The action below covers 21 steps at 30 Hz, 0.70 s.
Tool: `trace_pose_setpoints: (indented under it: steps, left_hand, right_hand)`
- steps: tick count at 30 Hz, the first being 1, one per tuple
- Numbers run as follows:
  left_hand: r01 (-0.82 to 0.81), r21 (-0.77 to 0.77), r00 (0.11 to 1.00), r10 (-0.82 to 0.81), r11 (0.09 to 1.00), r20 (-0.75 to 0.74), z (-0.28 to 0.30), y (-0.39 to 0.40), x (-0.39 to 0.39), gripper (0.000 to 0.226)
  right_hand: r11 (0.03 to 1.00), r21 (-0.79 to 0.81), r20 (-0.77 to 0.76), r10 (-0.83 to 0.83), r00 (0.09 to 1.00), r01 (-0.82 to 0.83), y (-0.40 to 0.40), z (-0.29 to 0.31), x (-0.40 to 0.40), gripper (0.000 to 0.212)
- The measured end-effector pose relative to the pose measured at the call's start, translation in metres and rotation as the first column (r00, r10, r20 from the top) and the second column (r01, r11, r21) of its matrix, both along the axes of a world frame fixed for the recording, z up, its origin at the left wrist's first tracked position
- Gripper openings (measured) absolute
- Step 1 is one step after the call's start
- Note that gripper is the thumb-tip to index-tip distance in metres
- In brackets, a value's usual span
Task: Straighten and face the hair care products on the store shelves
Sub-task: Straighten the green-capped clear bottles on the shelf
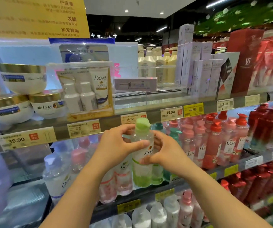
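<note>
A clear Dove bottle with a green pump cap and green liquid (pixel 142 168) stands upright at the front of the middle shelf (pixel 150 192). My left hand (pixel 116 145) grips its upper body from the left, thumb across the front. My right hand (pixel 162 149) wraps it from the right, fingers on the label. Pink-capped Dove bottles (pixel 116 178) stand to its left, and a clear white Dove bottle (pixel 58 175) further left. Red-capped Lux bottles (pixel 214 145) fill the shelf on the right.
The upper shelf carries gold-lidded Dove jars (pixel 24 78), a Dove travel pack (pixel 88 91), a flat-lying Lux box (pixel 135 84), upright Lux boxes (pixel 196 69) and red VS boxes (pixel 247 61). Price tags (pixel 193 109) line the shelf edges. White pump bottles (pixel 171 209) stand on the lower shelf.
</note>
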<state>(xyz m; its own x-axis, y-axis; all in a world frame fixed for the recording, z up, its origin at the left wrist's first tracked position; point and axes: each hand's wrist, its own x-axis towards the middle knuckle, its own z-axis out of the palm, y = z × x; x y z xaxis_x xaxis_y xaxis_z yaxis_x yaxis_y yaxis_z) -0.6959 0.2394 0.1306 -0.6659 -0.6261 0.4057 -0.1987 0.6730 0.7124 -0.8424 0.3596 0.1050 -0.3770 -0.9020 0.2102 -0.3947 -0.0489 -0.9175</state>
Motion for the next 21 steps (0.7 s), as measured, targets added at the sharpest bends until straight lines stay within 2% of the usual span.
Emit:
trace_pose_setpoints:
  steps: [2, 5, 7, 10, 12, 16, 21]
  left_hand:
    - [0.003, -0.071, 0.992, 0.006, 0.998, 0.124, -0.003, -0.005, 0.000, 0.063]
    - [-0.003, -0.211, 0.977, 0.048, 0.977, 0.209, -0.005, -0.004, -0.004, 0.030]
    - [-0.023, -0.337, 0.955, 0.120, 0.941, 0.270, -0.008, -0.001, -0.009, 0.031]
    - [-0.061, -0.439, 0.911, 0.230, 0.897, 0.342, -0.016, 0.001, -0.015, 0.054]
    - [-0.062, -0.491, 0.891, 0.270, 0.869, 0.365, -0.019, 0.003, -0.015, 0.058]
    - [-0.026, -0.575, 0.872, 0.299, 0.817, 0.386, -0.023, 0.004, -0.011, 0.056]
    - [-0.008, -0.569, 0.830, 0.323, 0.822, 0.455, -0.036, 0.004, -0.011, 0.062]
  right_hand:
    - [0.998, 0.045, -0.121, -0.046, 0.992, 0.052, -0.003, -0.010, 0.002, 0.072]
    - [0.982, 0.060, -0.325, -0.148, 0.934, 0.177, -0.004, -0.018, 0.004, 0.067]
    - [0.970, 0.060, -0.417, -0.190, 0.889, 0.236, -0.005, -0.024, 0.002, 0.071]
    - [0.960, 0.100, -0.400, -0.203, 0.894, 0.263, -0.006, -0.038, -0.001, 0.092]
    - [0.953, 0.123, -0.417, -0.204, 0.886, 0.278, -0.009, -0.048, -0.002, 0.097]
    - [0.941, 0.170, -0.417, -0.200, 0.887, 0.293, -0.020, -0.060, -0.005, 0.093]
    - [0.942, 0.220, -0.390, -0.154, 0.908, 0.254, -0.026, -0.081, -0.002, 0.091]
